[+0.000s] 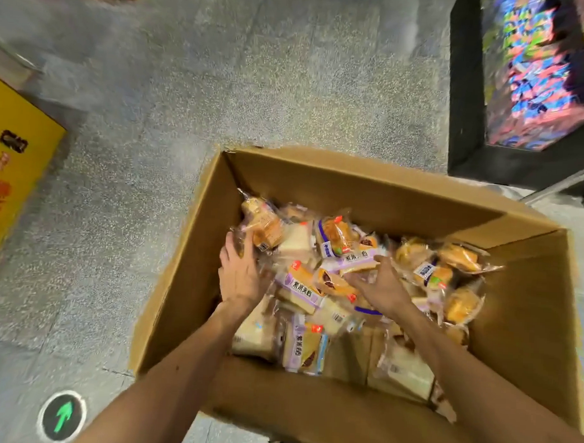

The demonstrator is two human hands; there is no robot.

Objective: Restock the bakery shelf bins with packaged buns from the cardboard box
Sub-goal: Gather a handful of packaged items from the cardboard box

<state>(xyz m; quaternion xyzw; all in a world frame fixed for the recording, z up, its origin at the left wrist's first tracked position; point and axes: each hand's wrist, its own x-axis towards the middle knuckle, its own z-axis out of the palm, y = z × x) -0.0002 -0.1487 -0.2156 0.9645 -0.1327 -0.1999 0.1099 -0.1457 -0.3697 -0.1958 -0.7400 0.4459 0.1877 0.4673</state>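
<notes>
An open cardboard box (346, 180) stands on the floor below me, filled with several clear-wrapped buns and bread slices. Both my arms reach down into it. My left hand (239, 274) lies at the box's left side with fingers stretched forward, touching a golden bun packet (262, 225). My right hand (381, 285) is in the middle of the pile, its fingers curled over a purple-labelled packet (354, 259); how firmly it holds the packet is hidden. More purple-labelled packets (303, 350) lie near the front wall.
Speckled grey floor (223, 84) surrounds the box. A yellow carton (15, 162) lies at the left edge. A black-framed shelf bin (466, 95) with colourful packets stands at the upper right. A green arrow floor marker (62, 417) is at the lower left.
</notes>
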